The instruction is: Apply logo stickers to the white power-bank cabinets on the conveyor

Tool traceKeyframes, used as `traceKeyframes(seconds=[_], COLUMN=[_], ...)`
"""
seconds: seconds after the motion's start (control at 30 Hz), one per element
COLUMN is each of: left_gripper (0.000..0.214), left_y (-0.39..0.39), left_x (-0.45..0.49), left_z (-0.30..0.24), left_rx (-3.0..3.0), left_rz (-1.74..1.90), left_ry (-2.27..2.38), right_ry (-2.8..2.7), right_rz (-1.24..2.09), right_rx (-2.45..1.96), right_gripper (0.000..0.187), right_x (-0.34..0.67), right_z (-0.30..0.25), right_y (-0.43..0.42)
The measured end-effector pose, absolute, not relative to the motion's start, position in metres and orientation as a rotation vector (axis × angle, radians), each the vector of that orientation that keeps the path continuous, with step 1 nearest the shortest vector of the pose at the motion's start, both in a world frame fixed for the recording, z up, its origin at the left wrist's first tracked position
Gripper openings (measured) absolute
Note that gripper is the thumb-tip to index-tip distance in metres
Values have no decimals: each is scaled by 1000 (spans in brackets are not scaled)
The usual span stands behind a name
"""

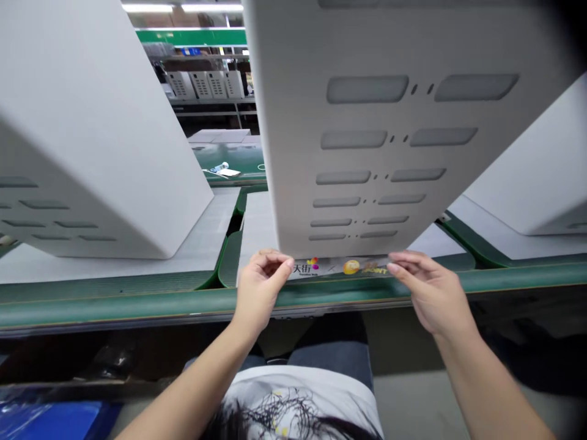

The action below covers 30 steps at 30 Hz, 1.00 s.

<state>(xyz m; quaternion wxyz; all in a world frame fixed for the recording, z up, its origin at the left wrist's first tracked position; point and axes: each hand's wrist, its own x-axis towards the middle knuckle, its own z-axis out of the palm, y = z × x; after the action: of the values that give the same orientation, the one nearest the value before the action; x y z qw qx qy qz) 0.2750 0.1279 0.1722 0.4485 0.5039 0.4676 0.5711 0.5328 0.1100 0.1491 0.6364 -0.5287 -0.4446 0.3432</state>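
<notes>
A clear sticker strip (332,267) with dark lettering, a colourful logo and a yellow round figure is stretched between my two hands. My left hand (261,284) pinches its left end between thumb and fingers. The right end is pinched by my right hand (431,290). Just behind the strip stands a tall white cabinet (293,153), its front face marked by two columns of rounded slots with small holes between them. The strip lies close to the cabinet's lower edge; whether it touches cannot be made out.
The cabinet stands on white sheeting (257,220) over a green conveyor (137,308). Another white cabinet (114,122) is at the left, and a third (541,165) at the right. Across the line, a small pile of scraps (224,170) lies on a green surface. A blue bin (55,418) sits lower left.
</notes>
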Motion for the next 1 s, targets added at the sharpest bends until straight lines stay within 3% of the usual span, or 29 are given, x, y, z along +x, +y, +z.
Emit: traceKeyframes(seconds=[0.1, 0.33, 0.7, 1.0], left_gripper=[15, 15, 12, 9], left_y=[131, 133, 167, 154], left_x=[296, 321, 359, 282], left_z=[159, 147, 157, 159], left_rx=[1212, 1284, 1511, 1816], left_rz=[1380, 1373, 1069, 1247], left_ry=[1190, 1270, 972, 1242], right_ry=[-948, -1072, -871, -1261], right_rz=[777, 560, 280, 380], right_rx=[-1263, -1242, -1173, -1245], right_gripper=[37, 21, 15, 6], right_x=[553, 578, 613, 561], right_z=[144, 123, 133, 139], right_y=[119, 136, 107, 104])
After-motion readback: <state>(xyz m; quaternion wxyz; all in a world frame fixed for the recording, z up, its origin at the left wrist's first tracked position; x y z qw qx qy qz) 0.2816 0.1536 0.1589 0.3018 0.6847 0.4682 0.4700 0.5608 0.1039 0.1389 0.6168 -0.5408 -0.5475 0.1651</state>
